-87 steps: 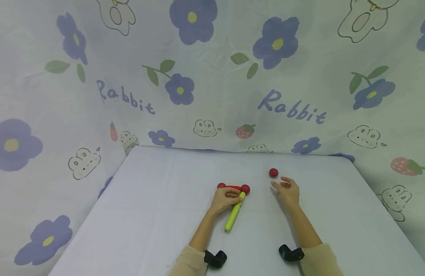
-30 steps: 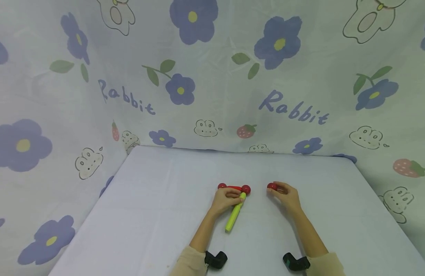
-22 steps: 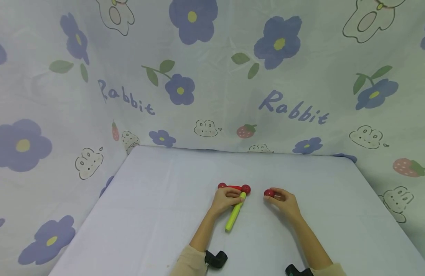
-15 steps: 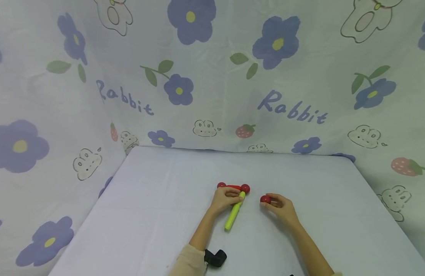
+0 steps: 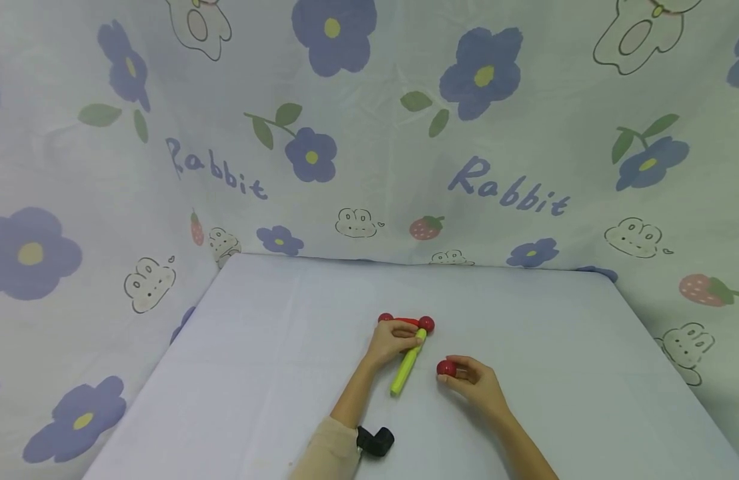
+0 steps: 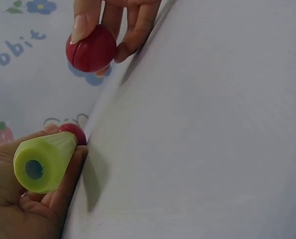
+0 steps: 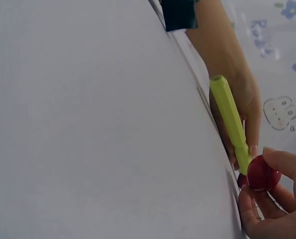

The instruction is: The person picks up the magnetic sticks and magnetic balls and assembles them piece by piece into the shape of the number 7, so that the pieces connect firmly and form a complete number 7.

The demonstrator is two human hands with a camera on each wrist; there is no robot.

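Observation:
My left hand (image 5: 390,343) pinches a yellow-green rod (image 5: 405,370) near its far end, which meets a red ball (image 5: 426,325). A short red rod (image 5: 407,321) runs from that ball to another red ball (image 5: 385,318), partly covered by the left hand. The rod's near end, with a round grey spot in its face, points at the camera in the left wrist view. Between thumb and fingers my right hand (image 5: 474,383) holds a third red ball (image 5: 445,369), to the right of the rod and apart from it. A thin seam crosses this ball (image 6: 90,50).
A white-covered table (image 5: 273,373) lies under the hands. Behind and beside it hangs a pale cloth (image 5: 393,187) printed with flowers, rabbits and strawberries. A black wrist device (image 5: 375,441) sits at the left sleeve cuff (image 5: 330,450).
My right hand has taken hold of the red ball at the back right and brought it forward and left, closer to the yellow-green rod's near end. The left hand has hardly moved.

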